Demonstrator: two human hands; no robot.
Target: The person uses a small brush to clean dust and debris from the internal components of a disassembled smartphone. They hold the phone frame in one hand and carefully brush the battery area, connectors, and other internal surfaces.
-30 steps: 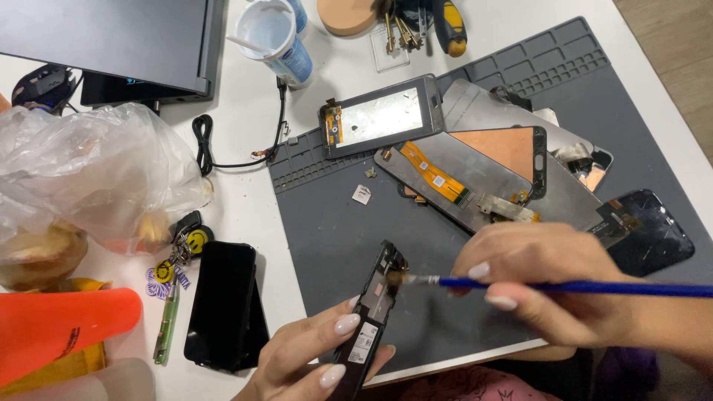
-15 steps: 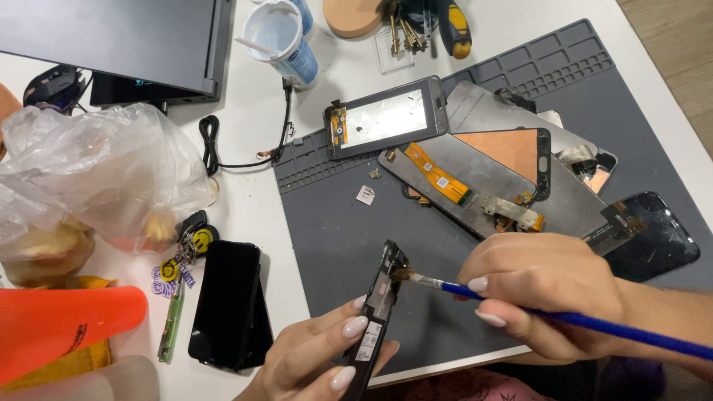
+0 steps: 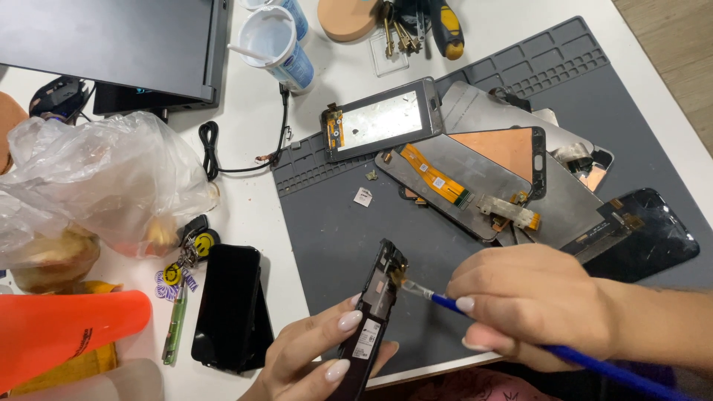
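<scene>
My left hand (image 3: 312, 356) grips a black phone frame (image 3: 375, 301) on edge, tilted up from the grey work mat (image 3: 334, 230). A white label shows on the frame's lower part. My right hand (image 3: 531, 301) holds a thin blue-handled brush (image 3: 445, 303); its bristle tip touches the upper part of the frame. The handle runs down to the right past my wrist.
Several detached phone screens (image 3: 460, 163) with orange flex cables lie stacked on the mat's far half. A black phone (image 3: 226, 304), keys and a green pen lie left of the mat. A clear plastic bag (image 3: 104, 178), an orange object, a white tub (image 3: 275, 37) and tools stand around.
The brush handle has swung downward to the right, and my right hand has dropped slightly. The bristles stay on the frame's upper part. My left hand keeps its grip.
</scene>
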